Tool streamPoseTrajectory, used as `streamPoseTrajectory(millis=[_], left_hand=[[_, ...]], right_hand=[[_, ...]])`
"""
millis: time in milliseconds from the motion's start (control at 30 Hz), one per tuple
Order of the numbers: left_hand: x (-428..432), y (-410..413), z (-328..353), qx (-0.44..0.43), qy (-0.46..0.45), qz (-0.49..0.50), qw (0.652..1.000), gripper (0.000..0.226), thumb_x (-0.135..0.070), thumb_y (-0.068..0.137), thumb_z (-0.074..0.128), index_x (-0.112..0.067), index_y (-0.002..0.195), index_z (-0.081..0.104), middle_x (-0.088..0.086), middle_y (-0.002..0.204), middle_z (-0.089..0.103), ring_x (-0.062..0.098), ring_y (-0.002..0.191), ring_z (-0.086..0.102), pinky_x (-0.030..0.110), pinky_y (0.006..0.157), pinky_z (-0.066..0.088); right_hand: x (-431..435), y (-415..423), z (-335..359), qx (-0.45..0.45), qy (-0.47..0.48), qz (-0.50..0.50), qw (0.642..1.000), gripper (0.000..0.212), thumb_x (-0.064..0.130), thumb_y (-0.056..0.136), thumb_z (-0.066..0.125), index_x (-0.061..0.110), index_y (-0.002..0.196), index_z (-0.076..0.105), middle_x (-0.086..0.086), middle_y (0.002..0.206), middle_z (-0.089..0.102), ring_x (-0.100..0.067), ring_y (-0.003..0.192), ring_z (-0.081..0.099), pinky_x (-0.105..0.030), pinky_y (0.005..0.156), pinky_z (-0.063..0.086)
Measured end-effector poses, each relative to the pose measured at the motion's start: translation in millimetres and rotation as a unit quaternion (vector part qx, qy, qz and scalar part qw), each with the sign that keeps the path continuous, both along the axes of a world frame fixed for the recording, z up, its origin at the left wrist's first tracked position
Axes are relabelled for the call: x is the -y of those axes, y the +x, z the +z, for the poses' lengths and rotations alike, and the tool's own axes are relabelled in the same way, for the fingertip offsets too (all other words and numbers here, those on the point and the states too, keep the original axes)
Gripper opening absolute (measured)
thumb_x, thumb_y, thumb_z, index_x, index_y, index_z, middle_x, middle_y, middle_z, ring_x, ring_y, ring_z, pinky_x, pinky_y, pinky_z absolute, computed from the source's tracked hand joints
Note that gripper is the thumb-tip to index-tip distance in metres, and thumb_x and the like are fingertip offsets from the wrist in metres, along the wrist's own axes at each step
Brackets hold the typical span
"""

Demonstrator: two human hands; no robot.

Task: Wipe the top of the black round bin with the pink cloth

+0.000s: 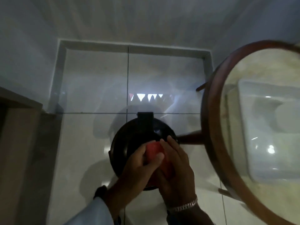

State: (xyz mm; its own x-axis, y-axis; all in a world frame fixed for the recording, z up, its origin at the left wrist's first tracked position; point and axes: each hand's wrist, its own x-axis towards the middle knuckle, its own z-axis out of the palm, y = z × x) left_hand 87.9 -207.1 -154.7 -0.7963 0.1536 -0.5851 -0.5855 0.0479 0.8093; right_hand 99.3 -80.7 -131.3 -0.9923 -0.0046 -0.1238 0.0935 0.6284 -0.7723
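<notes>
A black round bin (pixel 129 143) stands on the white tiled floor below me, its domed lid facing up with a rectangular tab at the far side. The pink cloth (pixel 153 149), bunched small, sits over the near right part of the lid. My left hand (pixel 139 168) and my right hand (pixel 175 166) both grip the cloth, fingers wrapped around it from either side. My hands hide the near part of the lid. The picture is dim and blurred.
A round glass-topped table with a dark wooden rim (pixel 211 111) stands close on the right, one leg almost touching the bin. A clear plastic container (pixel 267 127) shows through the glass. A wooden cabinet (pixel 19 143) is on the left. Walls close off the far side.
</notes>
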Motion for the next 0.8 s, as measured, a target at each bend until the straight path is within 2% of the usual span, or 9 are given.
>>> streamPoseTrajectory(millis=[100, 167, 267, 367, 467, 533, 600, 700, 800], left_hand=[[-34, -21, 50, -0.022, 0.038, 0.103, 0.994, 0.047, -0.051, 0.060, 0.084, -0.035, 0.102, 0.071, -0.001, 0.103, 0.076, 0.017, 0.097, 0.071, 0.025, 0.075, 0.054], [-59, -38, 79, -0.034, 0.091, 0.081, 0.992, 0.049, -0.047, 0.054, 0.080, -0.037, 0.101, 0.072, -0.001, 0.096, 0.079, 0.019, 0.092, 0.074, 0.031, 0.075, 0.055], [-114, -60, 110, -0.084, 0.089, 0.017, 0.992, 0.041, -0.049, 0.060, 0.076, -0.044, 0.100, 0.070, -0.007, 0.099, 0.078, 0.015, 0.094, 0.073, 0.030, 0.077, 0.059], [-170, -80, 124, -0.148, -0.038, 0.009, 0.988, 0.045, -0.036, 0.080, 0.071, -0.053, 0.120, 0.057, -0.018, 0.119, 0.067, 0.007, 0.111, 0.064, 0.032, 0.091, 0.057], [-211, -88, 123, -0.155, -0.121, -0.016, 0.980, 0.068, -0.018, 0.093, 0.060, -0.037, 0.149, 0.026, -0.006, 0.151, 0.041, 0.017, 0.137, 0.042, 0.036, 0.106, 0.043], [-229, -82, 121, -0.146, -0.146, -0.032, 0.978, 0.074, -0.012, 0.095, 0.056, -0.033, 0.152, 0.014, -0.005, 0.156, 0.032, 0.018, 0.143, 0.033, 0.037, 0.109, 0.038], [-236, -70, 122, -0.144, -0.153, -0.052, 0.976, 0.077, -0.007, 0.094, 0.054, -0.032, 0.153, 0.011, -0.007, 0.159, 0.027, 0.016, 0.146, 0.026, 0.036, 0.113, 0.032], [-232, -66, 122, -0.130, -0.132, -0.039, 0.982, 0.073, -0.002, 0.092, 0.055, -0.033, 0.150, 0.023, -0.005, 0.156, 0.034, 0.016, 0.145, 0.031, 0.038, 0.115, 0.034], [-207, -68, 152, -0.167, -0.149, 0.008, 0.975, 0.063, -0.006, 0.093, 0.057, -0.029, 0.147, 0.034, -0.005, 0.149, 0.044, 0.012, 0.137, 0.042, 0.033, 0.110, 0.040]], right_hand=[[-41, -9, 78, -0.035, -0.119, -0.066, 0.990, 0.072, 0.033, 0.068, 0.074, 0.032, 0.137, 0.051, 0.014, 0.149, 0.048, -0.007, 0.139, 0.043, -0.036, 0.112, 0.042], [-82, -25, 113, -0.014, -0.162, -0.136, 0.977, 0.087, 0.021, 0.059, 0.080, 0.041, 0.137, 0.046, 0.025, 0.138, 0.056, 0.001, 0.126, 0.054, -0.027, 0.101, 0.051], [-144, -45, 125, 0.094, -0.235, -0.208, 0.945, 0.080, 0.007, 0.056, 0.079, 0.033, 0.127, 0.053, 0.006, 0.103, 0.078, -0.009, 0.091, 0.074, -0.027, 0.070, 0.062], [-191, -61, 114, 0.090, -0.215, -0.276, 0.932, 0.064, 0.005, 0.064, 0.086, 0.032, 0.116, 0.060, -0.002, 0.089, 0.079, -0.019, 0.078, 0.076, -0.026, 0.057, 0.061], [-222, -77, 91, 0.046, -0.157, -0.298, 0.941, 0.057, 0.018, 0.069, 0.085, 0.039, 0.113, 0.056, 0.010, 0.096, 0.070, -0.011, 0.085, 0.070, -0.016, 0.052, 0.056], [-234, -87, 74, 0.038, -0.114, -0.286, 0.951, 0.059, 0.021, 0.072, 0.084, 0.037, 0.119, 0.052, 0.016, 0.098, 0.064, -0.006, 0.089, 0.065, -0.018, 0.056, 0.059], [-239, -93, 65, 0.056, -0.074, -0.268, 0.959, 0.062, 0.020, 0.073, 0.083, 0.036, 0.123, 0.050, 0.014, 0.100, 0.063, -0.006, 0.089, 0.064, -0.027, 0.068, 0.062], [-246, -102, 56, 0.105, 0.002, -0.206, 0.973, 0.067, 0.019, 0.075, 0.080, 0.031, 0.132, 0.046, 0.005, 0.105, 0.063, -0.013, 0.089, 0.066, -0.031, 0.073, 0.060], [-237, -92, 75, 0.120, 0.111, -0.162, 0.973, 0.079, 0.033, 0.079, 0.075, 0.022, 0.145, 0.032, -0.010, 0.130, 0.063, -0.030, 0.116, 0.062, -0.044, 0.097, 0.053]])
